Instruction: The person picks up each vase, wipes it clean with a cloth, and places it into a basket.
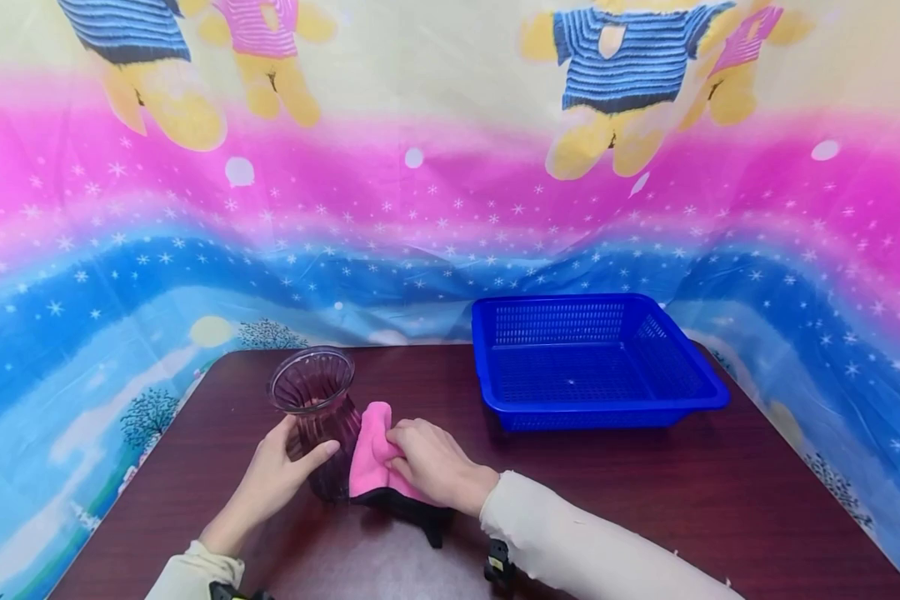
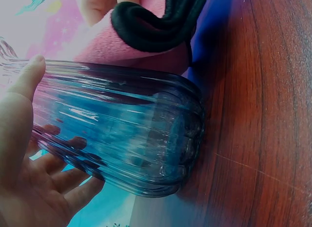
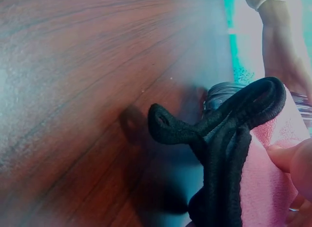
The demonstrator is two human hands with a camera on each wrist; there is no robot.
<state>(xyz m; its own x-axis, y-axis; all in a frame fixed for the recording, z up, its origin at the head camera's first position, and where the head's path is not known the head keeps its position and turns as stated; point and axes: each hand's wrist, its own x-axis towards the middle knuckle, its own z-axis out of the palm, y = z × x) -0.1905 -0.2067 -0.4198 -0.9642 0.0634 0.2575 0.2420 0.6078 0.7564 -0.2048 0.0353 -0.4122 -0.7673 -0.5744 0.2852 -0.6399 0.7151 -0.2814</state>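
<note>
The left hand (image 1: 270,468) grasps a purple-tinted fluted glass vase (image 1: 328,427) round its middle — upright on the reddish-brown wooden table (image 1: 382,571), left of the blue plastic basket (image 1: 607,407) — while the right hand (image 1: 437,460) pinches a pink, black-edged cloth (image 1: 370,461) at the vase's right side.

Dk red-brown wood-grain tbl (image 1: 765,492) w/ blue basket (image 1: 600,419) far R, glass vase (image 1: 335,423) L of ctr.

No readable text, brand or number in any view. Yellow label (image 1: 497,564) on black device (image 1: 498,575) under right sleeve (image 1: 592,533): too small to make out. Black device at left sleeve (image 1: 195,575): yellow patch, cut off by frame edge, illegible.
</note>
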